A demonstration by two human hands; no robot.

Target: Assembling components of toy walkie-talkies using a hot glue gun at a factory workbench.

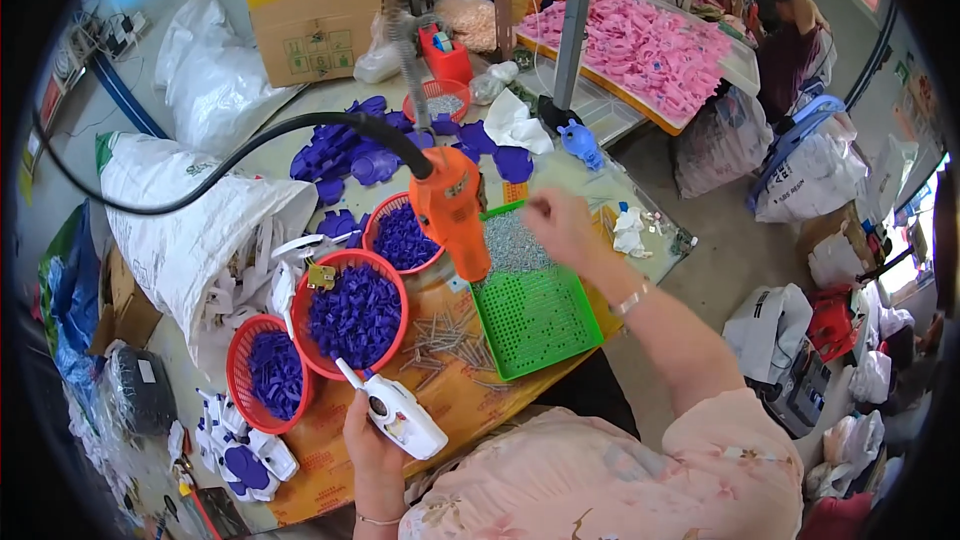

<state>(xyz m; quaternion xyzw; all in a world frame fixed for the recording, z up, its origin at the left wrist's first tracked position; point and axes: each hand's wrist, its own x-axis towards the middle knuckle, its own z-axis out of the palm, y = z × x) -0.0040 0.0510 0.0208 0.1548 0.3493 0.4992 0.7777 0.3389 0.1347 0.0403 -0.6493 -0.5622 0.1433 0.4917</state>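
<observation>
My left hand [372, 448] grips a white plastic housing [408, 418] with a dark round part set in it, above the front edge of the table. Over the far right part of a green perforated tray [540, 330], my right hand [568, 230] has its fingers drawn together; whatever they hold is too small to make out. Small grey screws [512, 243] are heaped in the tray's far end. An orange electric screwdriver [450, 205] hangs from a coiled spring between my hands, its black cable curving left. Loose metal pins [445, 342] lie left of the tray.
Red baskets [407, 310] of small purple parts stand on the left. White housings [245, 445] lie near a white sack [195, 210]. Purple pieces [350, 145], a red tape dispenser [445, 52] and a cardboard box [318, 20] are farther back. Pink parts [640, 50] fill another table; a person [790, 50] sits beyond.
</observation>
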